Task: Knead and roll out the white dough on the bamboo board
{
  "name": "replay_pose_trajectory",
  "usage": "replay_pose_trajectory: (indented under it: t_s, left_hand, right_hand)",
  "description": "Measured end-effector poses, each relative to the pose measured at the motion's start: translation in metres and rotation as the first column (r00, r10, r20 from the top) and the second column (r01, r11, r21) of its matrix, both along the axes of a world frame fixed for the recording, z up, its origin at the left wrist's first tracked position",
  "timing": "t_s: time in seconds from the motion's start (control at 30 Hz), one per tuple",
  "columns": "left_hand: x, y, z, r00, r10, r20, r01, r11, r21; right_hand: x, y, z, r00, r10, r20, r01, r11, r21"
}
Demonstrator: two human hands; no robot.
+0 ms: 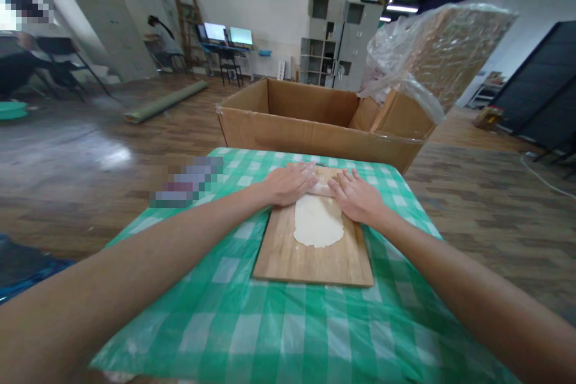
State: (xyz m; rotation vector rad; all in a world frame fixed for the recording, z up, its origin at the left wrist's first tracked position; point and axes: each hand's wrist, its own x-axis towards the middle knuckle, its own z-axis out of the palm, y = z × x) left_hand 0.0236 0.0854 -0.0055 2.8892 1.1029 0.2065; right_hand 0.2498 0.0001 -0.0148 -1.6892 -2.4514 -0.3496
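A pale sheet of rolled dough (pixel 318 223) lies flat on a wooden cutting board (pixel 310 267). Across its far end rests a light rolling pin (pixel 321 190), dusted with what looks like flour; its ends are hidden under my hands. My left hand (pixel 290 184) lies on the pin's left part, palm down, fingers stretched out toward the right. On the right part my right hand (pixel 357 195) lies the same way, its fingers spread and pointing forward. Both hands touch the pin from above, not wrapped round it.
A green-and-white checked cloth (pixel 216 318) covers the table. A blurred-out item (pixel 186 183) lies at its left edge. Just beyond the table stands a large open cardboard box (pixel 310 132), with plastic-wrapped cardboard (pixel 459 42) at its right. A person (pixel 164 42) sits far back left.
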Motion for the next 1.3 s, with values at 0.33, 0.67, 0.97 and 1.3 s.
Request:
replay_pose_trajectory:
  t_s: [0.33, 0.67, 0.97, 1.3]
  left_hand:
    - [0.027, 0.072, -0.009, 0.996, 0.009, -0.084, -0.016, 0.997, -0.078]
    - [0.023, 0.048, -0.008, 0.997, 0.077, -0.022, -0.077, 0.996, 0.035]
    - [-0.018, -0.057, 0.004, 0.998, 0.052, 0.024, -0.053, 0.998, 0.046]
    - [-0.040, -0.139, 0.010, 0.992, 0.125, -0.002, -0.123, 0.984, 0.131]
  right_hand:
    - [0.034, 0.077, -0.013, 0.995, 0.075, -0.064, -0.081, 0.992, -0.093]
    - [0.023, 0.064, -0.005, 0.994, 0.071, -0.088, -0.075, 0.996, -0.038]
    - [-0.001, -0.034, 0.005, 0.998, 0.014, -0.055, -0.012, 0.999, 0.037]
    - [0.003, -0.079, 0.013, 0.989, 0.121, -0.086, -0.120, 0.993, 0.017]
